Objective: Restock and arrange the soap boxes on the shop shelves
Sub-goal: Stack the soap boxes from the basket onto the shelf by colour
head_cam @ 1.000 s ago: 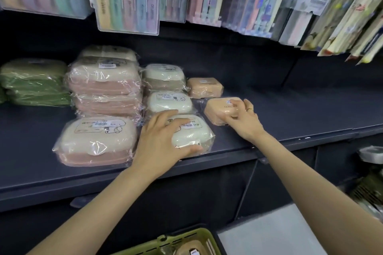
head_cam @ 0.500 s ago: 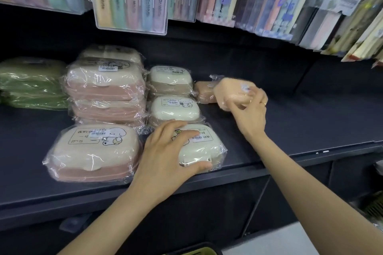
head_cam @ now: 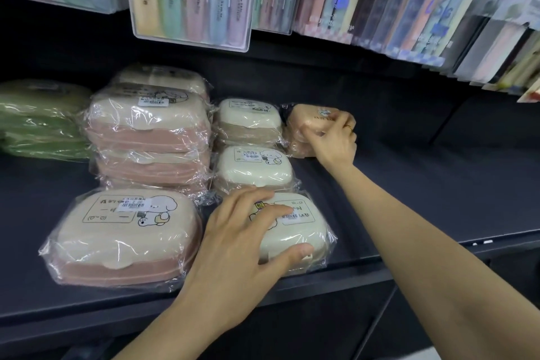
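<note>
Plastic-wrapped soap boxes lie on a dark shelf (head_cam: 423, 190). My left hand (head_cam: 242, 245) grips the front cream soap box (head_cam: 304, 231), fingers on its lid and thumb on its front edge. My right hand (head_cam: 333, 140) holds a small orange soap box (head_cam: 309, 123), which sits on top of another orange box at the back of the shelf. Behind the front cream box are a second cream box (head_cam: 254, 166) and a stack of cream and tan boxes (head_cam: 248, 120). Large pink boxes with cream lids stand stacked (head_cam: 146, 126), and one lies in front (head_cam: 125, 237).
Green soap boxes (head_cam: 41, 120) are stacked at the far left. Hanging packs of pastel toothbrushes (head_cam: 190, 0) and other carded goods (head_cam: 423, 3) overhang the back of the shelf. The shelf's right half is bare dark surface.
My right hand lifted the orange box from the middle of the shelf and carried it back onto the other orange box. My left hand stayed on the front cream box.
</note>
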